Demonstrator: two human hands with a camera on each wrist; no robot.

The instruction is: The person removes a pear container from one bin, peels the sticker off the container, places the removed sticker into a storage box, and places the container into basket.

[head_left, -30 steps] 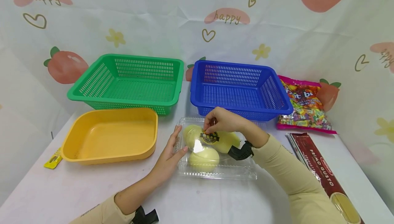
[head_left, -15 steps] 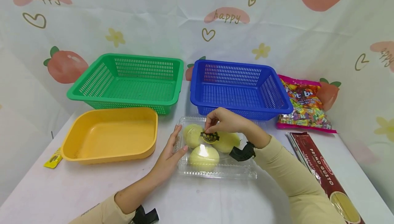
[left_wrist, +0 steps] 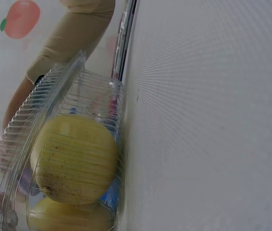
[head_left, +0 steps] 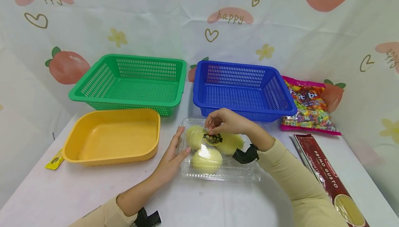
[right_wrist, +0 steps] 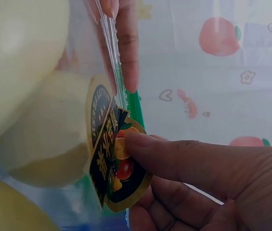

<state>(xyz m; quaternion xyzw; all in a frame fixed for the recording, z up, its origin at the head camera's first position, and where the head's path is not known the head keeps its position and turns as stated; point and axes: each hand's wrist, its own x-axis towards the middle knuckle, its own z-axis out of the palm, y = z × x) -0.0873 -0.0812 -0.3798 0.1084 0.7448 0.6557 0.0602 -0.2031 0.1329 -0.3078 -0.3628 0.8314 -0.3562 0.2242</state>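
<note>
A: Head view: what sits at the centre of the counter [head_left: 62, 192]?

B: Clear plastic clamshell box [head_left: 218, 171] with three pale yellow fruits [head_left: 207, 157] inside, just in front of blue basket [head_left: 243, 90]. Green basket [head_left: 127, 83] at back left, yellow tray [head_left: 112, 137] in front of it, candy bag [head_left: 308, 107] and long pasta packet [head_left: 327, 178] to the right.

A: And the hands?

B: Left hand [head_left: 171, 156] flat and relaxed, straight fingers pressed against the box's left wall. Right hand [head_left: 225, 121] over the lid, fingers curled, pinching the edge of a dark round sticker [head_left: 213, 139]. Right wrist view closer: thumb [right_wrist: 174, 161] on the sticker [right_wrist: 111, 154], sticker's edge partly lifted from the lid seam.

A: How likely to handle?

B: Probably light, with thin, springy, slick walls; likely to flex or pop open under a squeeze. Fruits loose inside, able to roll and bruise. Best held by the ribbed rim on both long sides, or supported from beneath, kept level. Sticker apparently thin and tearable, so better taken close to its lifted edge.
</note>
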